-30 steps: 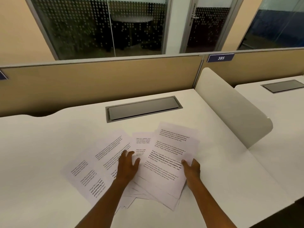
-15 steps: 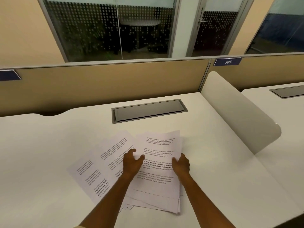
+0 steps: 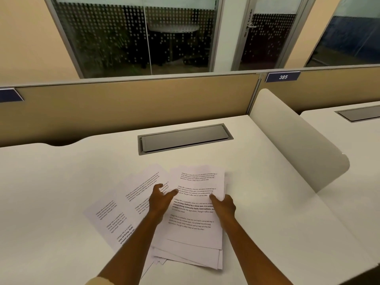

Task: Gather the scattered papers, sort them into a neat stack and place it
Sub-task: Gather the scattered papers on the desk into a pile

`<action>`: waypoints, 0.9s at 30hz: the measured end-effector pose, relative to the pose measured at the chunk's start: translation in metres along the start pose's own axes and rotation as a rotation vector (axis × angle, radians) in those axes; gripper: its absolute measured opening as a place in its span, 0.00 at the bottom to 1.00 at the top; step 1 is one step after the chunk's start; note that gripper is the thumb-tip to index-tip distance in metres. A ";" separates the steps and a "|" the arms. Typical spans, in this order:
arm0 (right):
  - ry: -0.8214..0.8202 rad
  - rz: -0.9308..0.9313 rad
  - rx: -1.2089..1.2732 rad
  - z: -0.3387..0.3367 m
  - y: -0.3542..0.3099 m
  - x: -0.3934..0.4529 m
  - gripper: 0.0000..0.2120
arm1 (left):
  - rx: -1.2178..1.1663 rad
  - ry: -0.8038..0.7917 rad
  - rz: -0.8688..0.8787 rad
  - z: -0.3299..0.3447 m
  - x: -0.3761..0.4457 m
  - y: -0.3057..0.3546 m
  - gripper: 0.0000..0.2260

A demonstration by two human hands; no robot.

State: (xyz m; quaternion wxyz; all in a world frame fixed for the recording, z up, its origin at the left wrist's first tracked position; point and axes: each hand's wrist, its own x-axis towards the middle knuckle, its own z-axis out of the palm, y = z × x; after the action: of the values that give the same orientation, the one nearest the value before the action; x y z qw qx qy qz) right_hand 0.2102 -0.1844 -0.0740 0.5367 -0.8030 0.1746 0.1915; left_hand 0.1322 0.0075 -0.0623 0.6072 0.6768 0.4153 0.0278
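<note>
Near the body, at 6 o'clock, the messy papers (image 3: 193, 214) lie on the white surface (image 3: 51, 192). The left hand (image 3: 160, 199) presses flat, fingers spread. The right hand (image 3: 224, 204) seems to hold the pile's edge. Push both sides together gently. At 12 o'clock, the gray hatch (image 3: 185, 138) sits clear.

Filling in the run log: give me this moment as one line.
stage: gathering | left hand: flat on fanned white printed sheets | right hand: at right edge of rough paper pile | white desk: stack not squared
</note>
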 end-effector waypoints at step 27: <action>-0.240 -0.280 -0.182 0.038 -0.042 0.001 0.03 | -0.073 0.282 -0.139 -0.029 -0.014 -0.011 0.13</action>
State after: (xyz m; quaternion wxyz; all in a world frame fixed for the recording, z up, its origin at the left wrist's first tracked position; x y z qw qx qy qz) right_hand 0.2266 -0.1342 -0.0546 0.5002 -0.8360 -0.0218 0.2244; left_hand 0.1012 0.0214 -0.0571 0.5677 0.6133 0.5408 0.0956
